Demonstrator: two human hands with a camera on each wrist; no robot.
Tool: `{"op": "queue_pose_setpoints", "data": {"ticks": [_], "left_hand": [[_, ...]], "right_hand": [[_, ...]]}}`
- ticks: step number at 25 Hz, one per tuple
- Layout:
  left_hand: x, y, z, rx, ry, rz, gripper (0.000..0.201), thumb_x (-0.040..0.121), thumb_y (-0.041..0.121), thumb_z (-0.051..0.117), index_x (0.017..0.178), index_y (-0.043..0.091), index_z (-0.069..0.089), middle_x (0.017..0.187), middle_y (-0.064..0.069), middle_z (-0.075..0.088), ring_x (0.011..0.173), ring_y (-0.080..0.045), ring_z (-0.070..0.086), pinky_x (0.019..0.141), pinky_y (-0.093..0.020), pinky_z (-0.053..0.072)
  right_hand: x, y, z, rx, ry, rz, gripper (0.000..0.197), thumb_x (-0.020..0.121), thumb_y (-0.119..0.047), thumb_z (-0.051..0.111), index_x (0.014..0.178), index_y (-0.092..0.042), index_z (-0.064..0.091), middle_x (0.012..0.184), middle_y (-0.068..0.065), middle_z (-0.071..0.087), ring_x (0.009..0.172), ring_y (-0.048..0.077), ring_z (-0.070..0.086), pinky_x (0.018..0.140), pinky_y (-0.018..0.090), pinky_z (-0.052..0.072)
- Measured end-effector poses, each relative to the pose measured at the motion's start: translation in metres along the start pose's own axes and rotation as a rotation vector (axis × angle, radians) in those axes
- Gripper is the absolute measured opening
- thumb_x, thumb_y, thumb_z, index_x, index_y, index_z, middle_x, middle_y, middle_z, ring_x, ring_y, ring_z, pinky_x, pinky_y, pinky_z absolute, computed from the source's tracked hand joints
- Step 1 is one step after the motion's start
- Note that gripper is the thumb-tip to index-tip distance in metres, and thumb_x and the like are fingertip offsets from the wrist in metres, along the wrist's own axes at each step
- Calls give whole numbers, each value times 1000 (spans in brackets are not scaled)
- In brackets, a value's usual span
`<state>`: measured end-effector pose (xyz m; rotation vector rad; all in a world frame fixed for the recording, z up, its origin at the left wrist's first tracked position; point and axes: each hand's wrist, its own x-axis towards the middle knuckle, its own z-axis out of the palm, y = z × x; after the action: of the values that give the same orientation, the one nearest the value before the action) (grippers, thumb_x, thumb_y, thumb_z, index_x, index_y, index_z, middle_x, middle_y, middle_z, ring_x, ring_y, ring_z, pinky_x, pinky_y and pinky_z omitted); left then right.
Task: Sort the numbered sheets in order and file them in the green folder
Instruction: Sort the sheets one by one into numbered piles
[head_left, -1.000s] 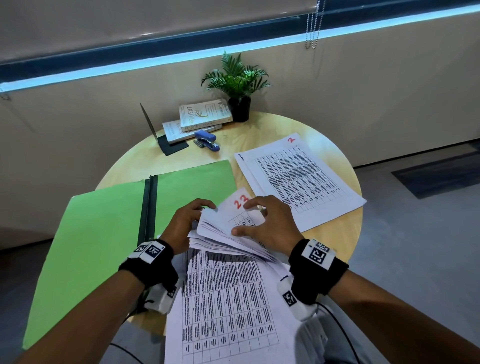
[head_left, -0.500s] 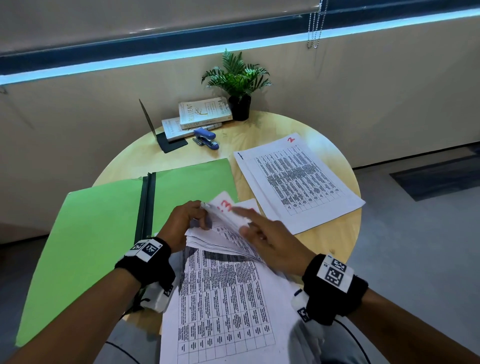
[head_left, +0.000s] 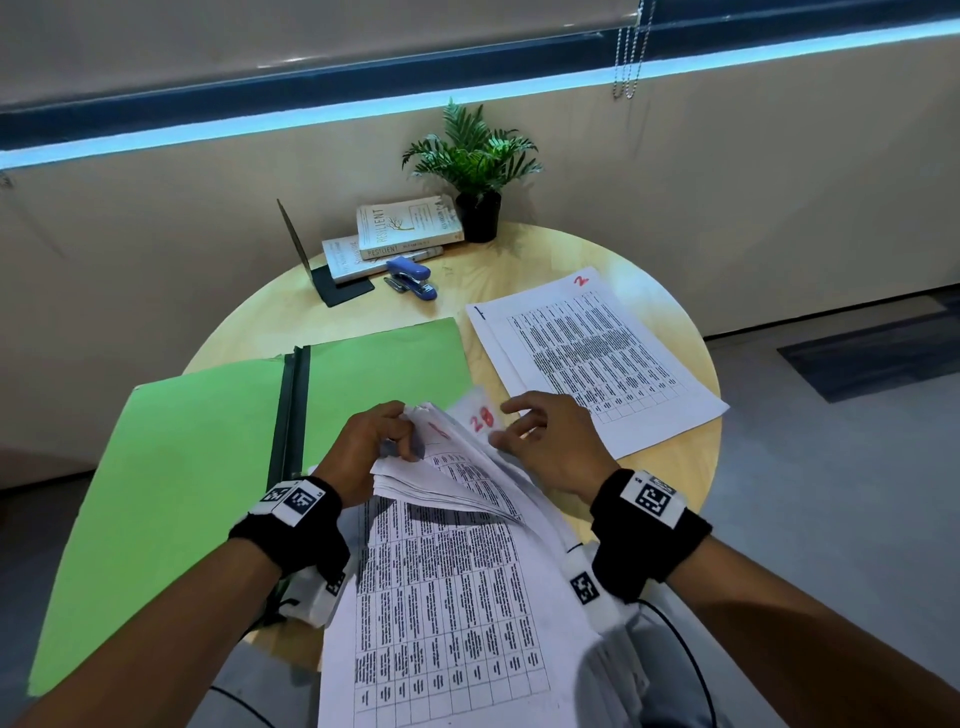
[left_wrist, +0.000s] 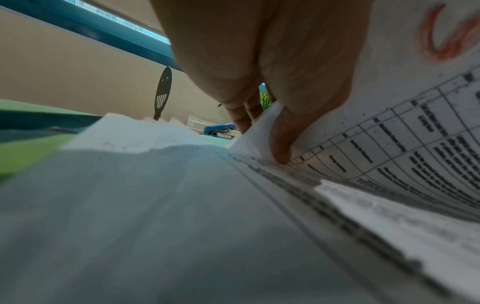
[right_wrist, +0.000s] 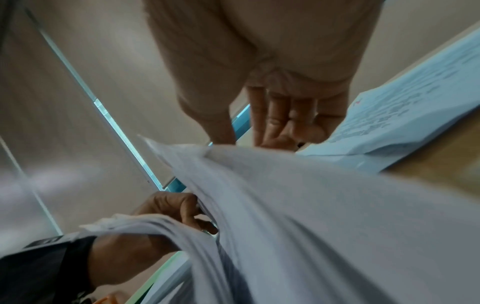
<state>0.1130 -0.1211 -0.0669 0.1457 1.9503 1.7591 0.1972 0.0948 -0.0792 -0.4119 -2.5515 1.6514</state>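
Observation:
A stack of printed numbered sheets (head_left: 447, 597) lies at the table's near edge and hangs over it. My left hand (head_left: 384, 436) grips the far corners of several upper sheets and bends them back; in the left wrist view my thumb and fingers (left_wrist: 275, 131) pinch that curled bundle. Beneath them a sheet marked 28 in red (head_left: 480, 415) is exposed. My right hand (head_left: 540, 431) hovers with spread, relaxed fingers (right_wrist: 283, 123) touching that sheet's corner. The green folder (head_left: 182, 493) lies open to the left. A separate pile topped by sheet 2 (head_left: 592, 364) lies to the right.
At the back of the round wooden table (head_left: 675, 467) stand a potted plant (head_left: 475, 171), two books (head_left: 405, 228), a blue stapler (head_left: 410, 275) and a dark bookend (head_left: 311, 260). Grey floor drops away to the right.
The sheet marked 23 has been folded back into my left hand's bundle with more sheets. Sheet 28 is now exposed. My right hand moved forward again over the corners.

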Motion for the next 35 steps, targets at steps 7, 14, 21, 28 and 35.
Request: {"op": "queue_pose_setpoints", "data": {"ticks": [7, 14, 21, 28, 35], "left_hand": [[2, -7, -10, 127, -15, 78, 16, 86, 2, 47, 94, -2, 61, 87, -17, 65, 79, -23, 60, 73, -34, 47], [-1, 3, 3, 4, 2, 2, 13, 62, -12, 46, 66, -1, 49, 67, -14, 55, 67, -24, 49, 56, -22, 45], [-1, 1, 0, 36, 23, 38, 25, 63, -16, 42, 55, 4, 53, 69, -18, 56, 65, -25, 52, 63, -27, 46], [2, -2, 1, 1, 22, 22, 12, 57, -9, 48, 61, 1, 51, 68, -16, 56, 65, -25, 53, 64, -29, 45], [-1, 1, 0, -3, 24, 1, 27, 70, -10, 49, 91, 0, 62, 82, -17, 54, 63, -21, 58, 55, -20, 49]], "right_hand": [[-31, 1, 7, -39, -260, -166, 16, 85, -28, 74, 101, -26, 75, 94, -16, 73, 87, 0, 67, 73, 12, 45], [-16, 2, 7, 88, 58, -17, 32, 80, -10, 78, 111, -16, 69, 79, -1, 74, 62, 4, 65, 68, 24, 55], [-6, -2, 9, 104, 137, 60, 34, 53, -12, 96, 71, -20, 68, 62, 8, 70, 45, 8, 56, 52, 21, 49], [-5, 0, 15, 16, 175, 29, 52, 51, -28, 96, 88, -25, 59, 70, -5, 69, 72, 19, 66, 71, 39, 57], [-25, -14, 8, -144, 95, -385, 38, 67, -37, 86, 96, -23, 66, 103, -6, 60, 95, 11, 59, 82, 33, 50]]}}
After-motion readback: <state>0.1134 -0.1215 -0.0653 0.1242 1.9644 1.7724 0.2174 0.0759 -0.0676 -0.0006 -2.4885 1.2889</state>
